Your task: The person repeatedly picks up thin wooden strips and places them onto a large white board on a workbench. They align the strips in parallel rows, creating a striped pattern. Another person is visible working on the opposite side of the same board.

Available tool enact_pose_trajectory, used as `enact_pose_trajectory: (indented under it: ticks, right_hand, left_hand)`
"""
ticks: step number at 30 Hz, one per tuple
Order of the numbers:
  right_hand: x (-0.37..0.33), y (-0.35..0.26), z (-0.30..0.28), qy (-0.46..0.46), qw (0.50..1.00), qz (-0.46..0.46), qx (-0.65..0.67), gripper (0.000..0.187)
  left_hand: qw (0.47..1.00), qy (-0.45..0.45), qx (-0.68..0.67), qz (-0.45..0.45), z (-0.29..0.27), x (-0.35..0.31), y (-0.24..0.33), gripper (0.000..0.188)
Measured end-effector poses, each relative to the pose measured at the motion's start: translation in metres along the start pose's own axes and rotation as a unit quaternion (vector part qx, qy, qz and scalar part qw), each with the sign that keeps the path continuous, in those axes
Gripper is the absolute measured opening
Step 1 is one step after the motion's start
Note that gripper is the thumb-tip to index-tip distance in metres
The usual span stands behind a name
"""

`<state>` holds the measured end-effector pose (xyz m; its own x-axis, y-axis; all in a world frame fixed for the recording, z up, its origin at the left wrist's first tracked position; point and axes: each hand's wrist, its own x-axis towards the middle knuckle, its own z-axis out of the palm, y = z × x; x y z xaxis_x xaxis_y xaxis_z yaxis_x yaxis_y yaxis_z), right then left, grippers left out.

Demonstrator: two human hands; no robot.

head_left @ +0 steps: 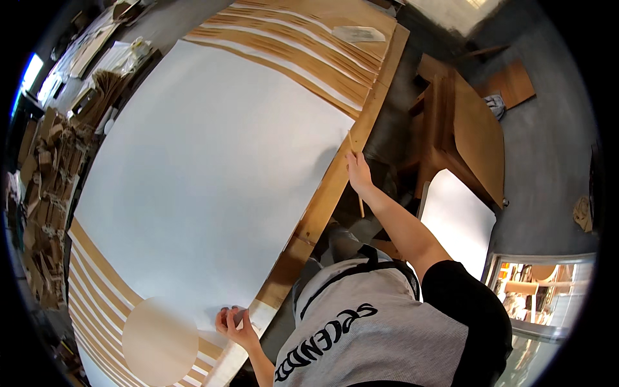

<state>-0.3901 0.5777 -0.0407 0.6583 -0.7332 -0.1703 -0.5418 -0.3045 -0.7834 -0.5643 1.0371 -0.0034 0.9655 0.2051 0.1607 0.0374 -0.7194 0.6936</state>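
Observation:
A large white sheet [206,161] covers most of the long table in front of me. My right hand [358,173] is closed around a thin wooden stick [361,206] at the sheet's right edge, over the table's wooden rim [329,187]. Nearer to me, my left hand [238,327] rests at the near corner of the sheet with its fingers curled. Something small and greyish shows between those fingers, too little of it to name. A round tan disc [160,342] lies left of that hand, on brown and white strips [97,271].
More brown and white strips [290,51] lie at the table's far end, with a clear plastic piece [358,33] on them. Stacked brown cardboard pieces [51,193] line the left side. On my right stand a brown board stack [474,135] and a white panel [458,219].

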Motion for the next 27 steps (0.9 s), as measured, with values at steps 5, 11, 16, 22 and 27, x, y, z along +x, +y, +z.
enact_pose_trajectory:
  ticks: [5, 11, 16, 22, 27]
  right_hand:
    - [0.0, -0.002, -0.034, -0.186, 0.981, -0.024, -0.046, 0.032]
    - [0.066, -0.029, -0.067, -0.018, 0.994, -0.105, -0.033, 0.028]
    - [0.08, 0.031, -0.075, -0.219, 0.943, -0.171, -0.183, 0.024]
    - [0.064, 0.126, -0.147, -0.344, 0.915, -0.121, -0.175, 0.028]
    - [0.092, 0.173, -0.223, -0.346, 0.923, 0.054, -0.156, 0.029]
  left_hand:
    - [0.995, 0.0, -0.076, -0.065, 0.001, -0.005, 0.001, 0.026]
    - [0.999, -0.003, 0.013, -0.047, 0.002, -0.004, 0.015, 0.024]
    - [0.994, -0.033, 0.08, -0.069, 0.0, 0.0, 0.029, 0.026]
    - [0.97, 0.082, 0.221, 0.052, 0.078, 0.035, 0.113, 0.029]
    - [0.972, -0.164, -0.05, 0.16, 0.257, 0.07, 0.286, 0.014]
